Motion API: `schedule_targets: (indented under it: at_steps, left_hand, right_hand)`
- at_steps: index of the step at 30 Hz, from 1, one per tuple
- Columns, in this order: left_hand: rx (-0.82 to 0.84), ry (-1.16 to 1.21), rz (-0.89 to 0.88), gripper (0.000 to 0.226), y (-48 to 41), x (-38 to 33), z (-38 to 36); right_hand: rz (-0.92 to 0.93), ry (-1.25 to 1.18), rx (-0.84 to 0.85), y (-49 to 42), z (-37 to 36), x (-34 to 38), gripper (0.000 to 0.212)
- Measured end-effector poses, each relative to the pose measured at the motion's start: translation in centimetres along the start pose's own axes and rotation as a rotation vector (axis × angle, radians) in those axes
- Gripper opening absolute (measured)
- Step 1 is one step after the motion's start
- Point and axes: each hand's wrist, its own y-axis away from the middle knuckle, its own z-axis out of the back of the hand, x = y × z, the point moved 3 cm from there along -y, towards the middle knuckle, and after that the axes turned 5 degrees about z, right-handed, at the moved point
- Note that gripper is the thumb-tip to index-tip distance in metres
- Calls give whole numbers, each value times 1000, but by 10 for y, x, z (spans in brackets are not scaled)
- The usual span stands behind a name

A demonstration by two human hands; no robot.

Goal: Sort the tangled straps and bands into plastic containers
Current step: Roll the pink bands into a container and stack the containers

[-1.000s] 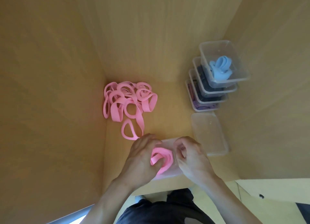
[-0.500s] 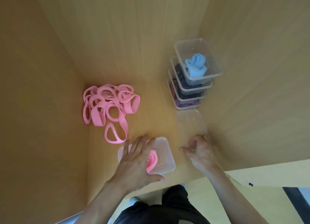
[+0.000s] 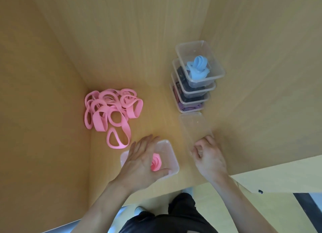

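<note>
Hands: 2. Left hand (image 3: 144,163), right hand (image 3: 209,157).
Clear plastic containers: 5 total.
- 4 in stack (image 3: 211,89), beyond right hand.
- 1 single container (image 3: 171,156), under left hand.

Clear lid (image 3: 193,126): 1, flat, at right hand fingertips.
Pink bands:
- 1 coiled pink band (image 3: 156,164), under left hand, inside single container.
- Pink pile (image 3: 111,110), beyond left hand: many tangled loops, exact count not readable.

Blue bands (image 3: 197,67): several, top of stack; count not readable.
Dark bands (image 3: 181,73), middle of stack, and purple bands (image 3: 190,107), bottom: counts not readable.
</note>
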Motion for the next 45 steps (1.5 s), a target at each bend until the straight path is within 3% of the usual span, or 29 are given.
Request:
schedule_targets:
  at_steps: [6, 10, 14, 19, 23, 27, 32, 35, 38, 45]
  left_hand:
    - [-138, 86, 6, 71, -10, -2, 22]
    - [-267, 133, -44, 67, -22, -7, 38]
    - [-339, 114, -111, 66, -31, -13, 46]
    - [-472, 126, -235, 29, -19, -12, 57]
    - [-477, 155, -210, 11, 0, -13, 64]
    - [-415, 403, -89, 14, 17, -3, 68]
    - [-392, 796, 158, 20, 26, 19, 56]
    - [-404, 894, 227, 37, 28, 31, 50]
    - [-381, 865, 276, 59, 31, 44, 41]
    - [-426, 534, 368, 46, 46, 56, 12]
  right_hand:
    - [56, -1, -198, 11, 17, 3, 20]
    - [115, -95, -280, 19, 27, 12, 5]
    - [150, -227, -320, 25, 39, 25, 12]
    - [130, -330, -335, 25, 50, 37, 12]
    - [93, -381, -347, 22, 49, 45, 16]
    - [8, -460, -359, 7, 45, 54, 15]
    - [-104, -663, -240, -6, 23, 72, 7]
    - [-164, -762, -172, -10, 2, 72, 18]
    - [-201, -798, -98, -6, -19, 69, 23]
    - [-190, -567, -8, 5, -47, 61, 22]
